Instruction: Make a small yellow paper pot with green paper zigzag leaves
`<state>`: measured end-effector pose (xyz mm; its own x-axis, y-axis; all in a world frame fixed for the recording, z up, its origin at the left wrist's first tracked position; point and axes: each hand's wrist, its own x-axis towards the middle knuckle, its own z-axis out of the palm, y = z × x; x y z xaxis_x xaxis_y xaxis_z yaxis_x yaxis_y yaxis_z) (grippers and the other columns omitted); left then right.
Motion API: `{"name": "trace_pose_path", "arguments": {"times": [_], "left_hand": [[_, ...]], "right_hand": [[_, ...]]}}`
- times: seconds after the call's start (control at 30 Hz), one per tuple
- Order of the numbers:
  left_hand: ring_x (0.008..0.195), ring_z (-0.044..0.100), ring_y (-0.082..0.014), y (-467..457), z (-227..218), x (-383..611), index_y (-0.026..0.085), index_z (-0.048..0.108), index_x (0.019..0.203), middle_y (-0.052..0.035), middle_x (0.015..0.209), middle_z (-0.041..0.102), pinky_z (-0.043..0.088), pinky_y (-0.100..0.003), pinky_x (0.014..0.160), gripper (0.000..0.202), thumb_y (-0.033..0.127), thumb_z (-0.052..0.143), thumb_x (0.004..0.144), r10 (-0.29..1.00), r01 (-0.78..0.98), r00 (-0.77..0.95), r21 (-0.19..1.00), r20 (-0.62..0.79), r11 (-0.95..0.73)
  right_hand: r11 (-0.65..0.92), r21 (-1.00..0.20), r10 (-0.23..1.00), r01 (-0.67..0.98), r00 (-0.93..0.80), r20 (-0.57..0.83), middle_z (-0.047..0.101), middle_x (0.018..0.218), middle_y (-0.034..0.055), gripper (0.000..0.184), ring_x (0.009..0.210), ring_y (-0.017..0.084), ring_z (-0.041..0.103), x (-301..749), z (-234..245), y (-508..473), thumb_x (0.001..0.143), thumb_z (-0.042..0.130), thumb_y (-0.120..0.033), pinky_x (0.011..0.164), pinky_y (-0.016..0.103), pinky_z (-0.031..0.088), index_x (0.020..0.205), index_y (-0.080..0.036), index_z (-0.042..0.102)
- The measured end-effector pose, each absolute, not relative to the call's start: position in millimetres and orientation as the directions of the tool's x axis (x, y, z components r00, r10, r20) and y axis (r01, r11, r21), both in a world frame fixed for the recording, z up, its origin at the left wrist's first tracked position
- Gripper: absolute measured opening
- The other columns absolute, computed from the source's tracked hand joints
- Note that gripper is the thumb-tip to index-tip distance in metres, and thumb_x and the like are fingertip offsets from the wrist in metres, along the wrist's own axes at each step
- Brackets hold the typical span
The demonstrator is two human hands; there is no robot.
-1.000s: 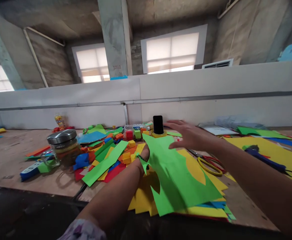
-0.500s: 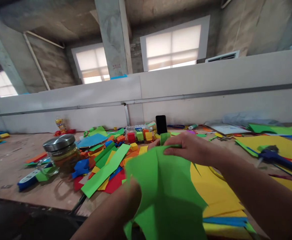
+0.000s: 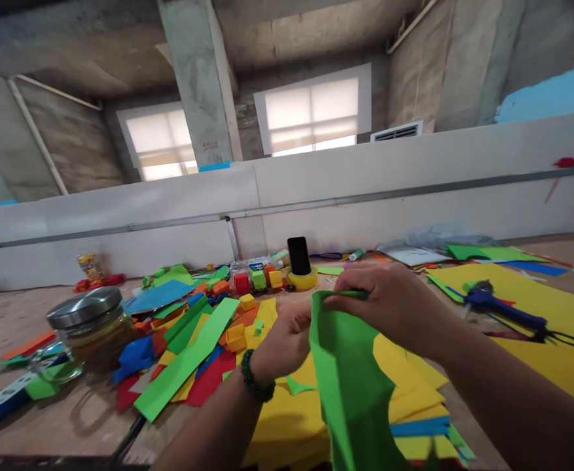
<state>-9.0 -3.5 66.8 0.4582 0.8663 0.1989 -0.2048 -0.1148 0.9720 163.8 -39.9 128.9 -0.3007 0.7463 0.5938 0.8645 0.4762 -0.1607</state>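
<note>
A green craft sheet [image 3: 360, 373] with curved cut-out edges hangs bent between my hands. The thumb and fingers of my right hand [image 3: 389, 294] pinch its top edge. My left hand [image 3: 287, 340], with a dark beaded bracelet [image 3: 257, 379] at the wrist, is closed at the sheet's left edge; its fingertips are partly hidden. Below the green sheet lie stacked yellow sheets [image 3: 287, 425] with cut edges, and a blue strip [image 3: 421, 428] shows at their right. A long light-green strip [image 3: 191, 360] rests on coloured scraps to the left.
A glass jar with a metal lid [image 3: 85, 307] and a blue-and-white power strip [image 3: 9, 399] stand at the left. A phone [image 3: 298, 255] leans upright in a yellow tape roll [image 3: 302, 281]. A blue glue gun [image 3: 507, 307] lies on yellow sheets at the right. A white partition [image 3: 365, 222] runs behind.
My left hand has moved up from the sheet's lower left side to its upper left edge. The green sheet has folded narrower, exposing yellow sheets beneath. My view has turned slightly right.
</note>
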Motion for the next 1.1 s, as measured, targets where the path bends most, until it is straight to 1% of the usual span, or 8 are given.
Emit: {"name": "trace_pose_path", "arguments": {"times": [0.23,0.43,0.53,0.67,0.77,0.87,0.97,1.1], "left_hand": [[0.106,0.06,-0.0281,-17.4,121.9,-33.1,0.018,0.071,0.107,-0.007,0.103,0.07,0.046,-0.035,0.092,0.032,0.028,0.065,0.077,0.618,-0.008,0.732,0.91,0.288,-0.415],[0.067,0.061,-0.0168,-14.8,167.6,-44.4,0.014,0.073,0.098,-0.0024,0.07,0.066,0.049,-0.025,0.063,0.026,0.02,0.064,0.075,0.563,0.297,0.822,0.779,0.086,-0.552],[0.077,0.062,-0.0151,-25.2,198.5,-61.6,0.01,0.068,0.106,-0.0034,0.086,0.067,0.046,-0.026,0.07,0.035,0.031,0.062,0.078,0.726,0.399,0.41,0.607,0.552,-0.687],[0.056,0.051,-0.0054,-93.9,193.0,-66.7,0.023,0.067,0.09,0.0076,0.066,0.056,0.035,-0.016,0.056,0.02,0.038,0.055,0.086,0.425,0.657,-0.031,0.339,0.904,-0.674],[0.041,0.043,-0.007,-133.6,125.0,-36.8,0.021,0.067,0.064,0.0031,0.049,0.054,0.027,-0.019,0.039,0.024,0.04,0.065,0.079,0.7,0.428,0.659,0.629,0.274,-0.649],[0.055,0.057,-0.0119,-129.3,42.7,13.1,0.02,0.068,0.102,-0.0035,0.074,0.068,0.041,-0.02,0.049,0.038,0.039,0.072,0.071,0.57,0.182,0.82,0.969,-0.057,-0.164],[0.096,0.063,-0.0206,-104.0,-2.9,59.9,0.014,0.053,0.126,-0.0132,0.112,0.065,0.049,-0.027,0.08,0.067,0.033,0.076,0.066,0.828,-0.285,0.561,0.942,0.014,0.178],[0.115,0.056,-0.0227,-80.2,-4.9,88.7,0.016,0.062,0.106,-0.0103,0.117,0.064,0.045,-0.029,0.095,0.034,0.026,0.067,0.074,0.994,-0.688,0.045,0.718,-0.097,0.101]], "right_hand": [[0.532,0.012,0.66,0.847,-0.423,0.621,0.065,0.061,0.0014,0.024,0.054,0.014,0.054,159.2,118.1,-52.0,0.08,0.064,-0.037,0.053,0.026,0.029,0.063,-0.021,0.067],[0.578,-0.315,0.713,0.753,-0.278,0.644,0.056,0.051,-0.0034,0.027,0.049,0.009,0.048,161.9,130.5,-62.7,0.075,0.069,-0.039,0.05,0.023,0.032,0.056,-0.02,0.065],[0.477,-0.634,0.735,0.609,0.119,0.668,0.049,0.046,-0.0042,0.029,0.048,0.009,0.044,179.0,149.2,-35.5,0.062,0.077,-0.043,0.048,0.023,0.034,0.055,-0.018,0.064],[0.439,-0.852,0.742,0.287,0.419,0.523,0.056,0.055,0.0003,0.031,0.055,0.012,0.053,201.1,135.1,8.2,0.072,0.065,-0.046,0.051,0.026,0.043,0.063,-0.018,0.058],[0.374,-0.915,0.791,0.151,0.463,0.4,0.055,0.052,0.0006,0.036,0.048,0.015,0.053,204.3,86.7,16.4,0.069,0.062,-0.055,0.046,0.029,0.045,0.061,-0.021,0.052],[0.332,-0.942,0.812,0.043,0.495,0.309,0.057,0.052,-0.0006,0.039,0.047,0.015,0.053,194.9,36.7,1.8,0.061,0.066,-0.058,0.046,0.03,0.048,0.063,-0.022,0.051],[0.322,-0.947,0.807,-0.014,0.527,0.267,0.055,0.053,-0.0031,0.041,0.047,0.012,0.051,177.5,7.1,-22.2,0.06,0.066,-0.059,0.048,0.027,0.047,0.064,-0.021,0.051],[0.298,-0.954,0.841,-0.019,0.477,0.253,0.053,0.051,-0.0048,0.038,0.047,0.01,0.048,157.2,-7.1,-54.6,0.065,0.066,-0.054,0.046,0.023,0.042,0.059,-0.02,0.051]]}}
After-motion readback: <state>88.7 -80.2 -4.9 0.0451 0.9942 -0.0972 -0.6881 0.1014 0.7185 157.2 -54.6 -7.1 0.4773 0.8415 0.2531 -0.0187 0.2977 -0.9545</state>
